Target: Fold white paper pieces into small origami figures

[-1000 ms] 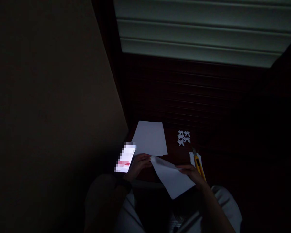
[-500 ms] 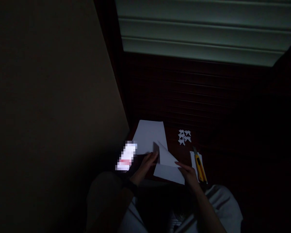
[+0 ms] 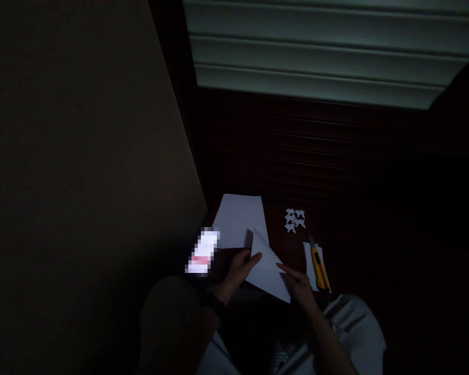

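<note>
The partly folded sheet [image 3: 269,278] is held low over the table's near edge, with loose paper [image 3: 238,221] at eleven o'clock from it and the cutter [image 3: 319,268] at three. It is pinched by the left hand [image 3: 238,272], thumb on top; it is touched by the right hand's [image 3: 301,289] fingertips, whose grip cannot be told. For a crisp crease, edges should be matched first, then pressed flat.
</note>
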Motion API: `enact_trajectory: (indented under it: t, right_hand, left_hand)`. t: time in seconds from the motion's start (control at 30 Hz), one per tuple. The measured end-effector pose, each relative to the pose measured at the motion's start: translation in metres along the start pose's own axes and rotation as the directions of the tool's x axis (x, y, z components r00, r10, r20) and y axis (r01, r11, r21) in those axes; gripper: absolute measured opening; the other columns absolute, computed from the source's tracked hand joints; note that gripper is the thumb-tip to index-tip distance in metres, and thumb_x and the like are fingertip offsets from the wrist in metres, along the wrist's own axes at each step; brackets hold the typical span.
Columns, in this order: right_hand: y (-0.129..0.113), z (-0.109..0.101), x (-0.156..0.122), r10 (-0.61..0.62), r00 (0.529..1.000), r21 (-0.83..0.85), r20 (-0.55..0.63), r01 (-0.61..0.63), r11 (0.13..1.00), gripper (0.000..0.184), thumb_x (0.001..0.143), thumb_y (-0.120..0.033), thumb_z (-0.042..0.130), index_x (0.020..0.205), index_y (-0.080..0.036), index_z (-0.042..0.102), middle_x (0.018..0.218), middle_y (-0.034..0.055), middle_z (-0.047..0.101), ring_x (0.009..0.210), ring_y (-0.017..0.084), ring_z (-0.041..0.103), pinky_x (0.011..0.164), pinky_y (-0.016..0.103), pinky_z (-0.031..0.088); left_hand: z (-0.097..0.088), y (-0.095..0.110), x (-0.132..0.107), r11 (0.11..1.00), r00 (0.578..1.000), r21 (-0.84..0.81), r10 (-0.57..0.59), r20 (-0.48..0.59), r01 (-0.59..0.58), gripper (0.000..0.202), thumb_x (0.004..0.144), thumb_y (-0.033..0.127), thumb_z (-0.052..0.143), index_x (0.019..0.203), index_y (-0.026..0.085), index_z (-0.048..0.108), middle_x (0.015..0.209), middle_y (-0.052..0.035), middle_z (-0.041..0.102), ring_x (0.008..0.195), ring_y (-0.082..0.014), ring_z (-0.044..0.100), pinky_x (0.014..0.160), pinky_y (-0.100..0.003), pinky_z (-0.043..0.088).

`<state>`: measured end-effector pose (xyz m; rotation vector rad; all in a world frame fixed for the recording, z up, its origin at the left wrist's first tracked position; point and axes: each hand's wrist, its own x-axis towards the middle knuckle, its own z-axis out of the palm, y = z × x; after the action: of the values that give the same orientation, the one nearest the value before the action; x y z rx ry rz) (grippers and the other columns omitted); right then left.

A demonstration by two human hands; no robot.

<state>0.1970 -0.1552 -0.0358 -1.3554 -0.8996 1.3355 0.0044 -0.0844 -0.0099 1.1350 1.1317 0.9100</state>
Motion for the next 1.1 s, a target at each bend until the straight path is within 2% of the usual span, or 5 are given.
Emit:
enact_trajectory:
  t: [0.17, 0.27, 0.53, 0.67, 1.1]
  right_hand:
    - [-0.019, 0.0, -0.01, 0.015, 0.986, 0.061, 0.166, -0.026, 0.998, 0.057, 0.057, -0.037, 0.074, 0.11, -0.023, 0.059, 0.104, 0.0045, 0.063, 0.094, 0.027, 0.056, 0.08, 0.037, 0.042]
    - [-0.029, -0.001, -0.012, -0.027, 0.985, 0.21, 0.172, -0.01, 0.978, 0.068, 0.06, -0.041, 0.071, 0.122, -0.026, 0.047, 0.119, 0.0067, 0.054, 0.104, 0.028, 0.051, 0.086, 0.04, 0.04]
    - [-0.032, 0.02, 0.005, -0.041, 0.992, 0.179, 0.121, 0.019, 0.984, 0.082, 0.066, -0.04, 0.067, 0.133, -0.027, 0.023, 0.115, 0.0087, 0.055, 0.102, 0.026, 0.053, 0.085, 0.042, 0.041]
    - [-0.028, 0.03, 0.015, -0.136, 0.989, 0.092, 0.052, 0.131, 0.987, 0.081, 0.062, -0.032, 0.072, 0.13, -0.025, 0.028, 0.124, 0.0087, 0.049, 0.109, 0.025, 0.048, 0.088, 0.039, 0.041]
    - [-0.012, 0.027, 0.018, -0.143, 0.987, -0.029, -0.073, 0.141, 0.99, 0.053, 0.074, -0.041, 0.059, 0.12, -0.021, 0.043, 0.115, 0.0077, 0.056, 0.102, 0.023, 0.053, 0.085, 0.036, 0.044]
  left_hand:
    - [-0.002, -0.014, 0.008, 0.995, 0.995, 0.009, 0.097, -0.021, -0.097, 0.032, 0.066, 0.044, 0.063, 0.073, 0.013, 0.061, 0.071, -0.0052, 0.065, 0.065, -0.0184, 0.06, 0.057, -0.025, 0.045]
    - [-0.002, -0.018, 0.008, 0.994, 0.993, 0.003, 0.106, -0.057, -0.106, 0.03, 0.064, 0.042, 0.065, 0.073, 0.014, 0.06, 0.07, -0.0048, 0.066, 0.063, -0.0182, 0.061, 0.055, -0.025, 0.045]
    - [0.014, -0.014, -0.002, 0.993, 0.989, 0.046, 0.106, 0.099, -0.111, 0.05, 0.068, 0.036, 0.063, 0.112, 0.017, 0.055, 0.075, -0.0042, 0.068, 0.063, -0.0192, 0.062, 0.053, -0.026, 0.047]
    - [0.019, -0.015, -0.004, 0.986, 0.986, 0.074, 0.142, 0.091, -0.149, 0.042, 0.072, 0.037, 0.058, 0.108, 0.016, 0.06, 0.089, -0.0069, 0.069, 0.075, -0.0228, 0.063, 0.064, -0.03, 0.049]
    - [0.022, -0.03, -0.01, 0.977, 0.98, 0.078, 0.197, 0.004, -0.197, 0.043, 0.072, 0.033, 0.059, 0.113, 0.019, 0.057, 0.112, -0.0045, 0.061, 0.1, -0.0248, 0.057, 0.087, -0.036, 0.044]
